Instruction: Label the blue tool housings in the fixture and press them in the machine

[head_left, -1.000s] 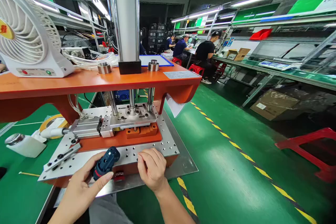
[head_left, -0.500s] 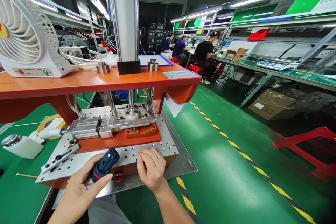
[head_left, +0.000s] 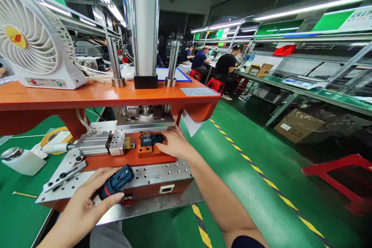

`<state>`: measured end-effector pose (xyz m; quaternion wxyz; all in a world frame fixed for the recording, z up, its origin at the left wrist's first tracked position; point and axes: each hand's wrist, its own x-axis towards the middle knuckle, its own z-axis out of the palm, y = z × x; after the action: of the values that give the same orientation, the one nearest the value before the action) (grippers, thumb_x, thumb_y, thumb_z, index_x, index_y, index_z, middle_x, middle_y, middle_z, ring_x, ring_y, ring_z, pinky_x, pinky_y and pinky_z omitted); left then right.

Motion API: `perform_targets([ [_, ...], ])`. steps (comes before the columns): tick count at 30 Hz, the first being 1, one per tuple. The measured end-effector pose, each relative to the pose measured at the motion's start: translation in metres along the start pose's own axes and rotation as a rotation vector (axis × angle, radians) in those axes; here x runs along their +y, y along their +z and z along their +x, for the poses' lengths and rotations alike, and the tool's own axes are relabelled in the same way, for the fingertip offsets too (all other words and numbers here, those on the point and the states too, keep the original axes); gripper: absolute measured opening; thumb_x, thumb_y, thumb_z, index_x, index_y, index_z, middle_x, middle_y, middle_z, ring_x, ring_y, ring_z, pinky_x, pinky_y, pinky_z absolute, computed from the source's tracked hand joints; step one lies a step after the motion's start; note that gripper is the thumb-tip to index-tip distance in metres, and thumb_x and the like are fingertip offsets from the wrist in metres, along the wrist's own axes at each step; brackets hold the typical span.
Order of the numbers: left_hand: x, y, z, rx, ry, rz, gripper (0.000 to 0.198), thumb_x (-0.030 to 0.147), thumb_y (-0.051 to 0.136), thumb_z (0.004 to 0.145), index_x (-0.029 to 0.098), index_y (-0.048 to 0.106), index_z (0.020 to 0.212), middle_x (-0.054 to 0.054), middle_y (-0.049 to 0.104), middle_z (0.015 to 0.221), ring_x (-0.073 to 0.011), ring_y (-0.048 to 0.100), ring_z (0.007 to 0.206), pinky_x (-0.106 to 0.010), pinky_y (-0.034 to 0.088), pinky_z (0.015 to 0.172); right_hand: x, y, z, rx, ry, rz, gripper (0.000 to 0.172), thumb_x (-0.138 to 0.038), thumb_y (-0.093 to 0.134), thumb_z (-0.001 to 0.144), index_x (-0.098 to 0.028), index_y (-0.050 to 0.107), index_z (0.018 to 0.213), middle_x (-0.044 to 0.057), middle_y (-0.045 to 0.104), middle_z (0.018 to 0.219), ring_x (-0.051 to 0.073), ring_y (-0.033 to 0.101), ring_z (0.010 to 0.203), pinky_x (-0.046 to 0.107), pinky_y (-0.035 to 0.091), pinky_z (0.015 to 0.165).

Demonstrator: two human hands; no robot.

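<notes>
Our left hand grips a blue tool body with curled fingers. Our right hand touches a blue part in an orange block, but we cannot tell if it grips.

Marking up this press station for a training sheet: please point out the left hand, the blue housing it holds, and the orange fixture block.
left hand (head_left: pixel 81 197), head view, middle of the hand
blue plastic housing (head_left: pixel 116 182), head view, upper body of the housing
orange fixture block (head_left: pixel 145 152), head view, front face of the block
</notes>
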<state>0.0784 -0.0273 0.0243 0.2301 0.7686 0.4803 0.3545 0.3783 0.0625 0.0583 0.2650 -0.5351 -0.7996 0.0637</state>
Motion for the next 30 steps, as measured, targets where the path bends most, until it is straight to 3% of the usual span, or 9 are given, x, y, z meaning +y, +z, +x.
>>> perform_targets([
  [3,0.009,-0.004,0.013,-0.037,0.025,0.059,0.050,0.052,0.073,0.082,0.034,0.067,0.128,0.000,0.074,0.126,-0.0246,0.069,0.118,-0.028,0.057,0.095,0.006,-0.001,0.020,-0.092,-0.037,0.035,0.019,-0.020,0.084,0.072,-0.020,0.074,0.089,0.005,0.073,0.093,0.028,0.062,0.101,0.043,0.046,0.096],
  [6,0.014,-0.005,0.031,-0.059,0.022,0.110,0.051,0.056,0.069,0.083,0.031,0.067,0.127,-0.001,0.074,0.126,-0.0266,0.069,0.118,-0.031,0.057,0.096,0.003,0.004,0.013,-0.036,-0.018,0.060,0.023,-0.018,0.084,0.075,-0.017,0.072,0.095,0.008,0.072,0.105,0.028,0.061,0.108,0.042,0.048,0.097],
  [13,0.039,0.007,0.094,-0.200,0.128,0.204,0.047,0.045,0.065,0.089,0.024,0.066,0.130,-0.007,0.070,0.134,-0.0284,0.067,0.120,-0.037,0.053,0.100,-0.014,0.013,-0.080,0.720,-0.006,0.305,0.038,-0.017,0.064,0.093,-0.024,0.059,0.129,0.008,0.064,0.127,0.022,0.061,0.119,0.039,0.049,0.106],
  [18,0.045,0.037,0.138,-0.299,0.165,0.297,0.046,0.027,0.057,0.093,0.019,0.060,0.138,-0.011,0.073,0.125,-0.0282,0.070,0.113,-0.039,0.054,0.096,0.008,0.026,-0.149,0.838,0.280,0.469,0.043,-0.028,0.065,0.094,-0.024,0.058,0.136,0.012,0.060,0.135,0.026,0.062,0.120,0.044,0.049,0.107],
  [22,0.045,0.063,0.145,-0.301,0.188,0.375,0.062,0.049,0.053,0.095,0.013,0.051,0.146,-0.017,0.053,0.150,-0.0353,0.047,0.141,-0.052,0.036,0.116,0.034,0.037,-0.164,0.853,0.534,0.670,0.053,-0.042,0.071,0.088,-0.019,0.060,0.134,0.015,0.062,0.135,0.028,0.063,0.119,0.046,0.049,0.107],
  [24,0.043,0.065,0.138,-0.272,0.243,0.460,0.078,0.064,0.050,0.093,0.011,0.047,0.149,-0.019,0.046,0.155,-0.0380,0.038,0.146,-0.058,0.021,0.122,0.043,0.043,-0.158,0.839,0.606,0.802,0.054,-0.049,0.072,0.085,-0.018,0.063,0.128,0.014,0.067,0.128,0.028,0.065,0.115,0.044,0.050,0.104],
  [26,0.033,0.054,0.122,-0.194,0.284,0.529,0.084,0.071,0.045,0.091,0.011,0.045,0.150,-0.020,0.046,0.155,-0.0375,0.036,0.148,-0.059,0.013,0.124,0.050,0.052,-0.153,0.808,0.677,0.957,0.055,-0.057,0.070,0.083,-0.016,0.065,0.120,0.013,0.072,0.116,0.027,0.068,0.108,0.043,0.053,0.099],
  [28,0.011,0.027,0.095,0.003,0.241,0.548,0.082,0.071,0.040,0.092,0.012,0.047,0.148,-0.018,0.047,0.155,-0.0357,0.032,0.150,-0.058,0.014,0.124,0.058,0.064,-0.157,0.767,0.776,1.089,0.058,-0.062,0.067,0.082,-0.016,0.064,0.118,0.011,0.075,0.106,0.027,0.072,0.101,0.041,0.057,0.091],
  [30,-0.020,-0.010,0.060,0.325,0.077,0.534,0.077,0.070,0.032,0.095,0.012,0.053,0.141,-0.019,0.053,0.151,-0.0360,0.035,0.148,-0.058,0.026,0.120,0.067,0.075,-0.171,0.726,0.905,1.139,0.061,-0.065,0.067,0.080,-0.020,0.061,0.121,0.008,0.075,0.104,0.027,0.074,0.093,0.038,0.061,0.079],
])
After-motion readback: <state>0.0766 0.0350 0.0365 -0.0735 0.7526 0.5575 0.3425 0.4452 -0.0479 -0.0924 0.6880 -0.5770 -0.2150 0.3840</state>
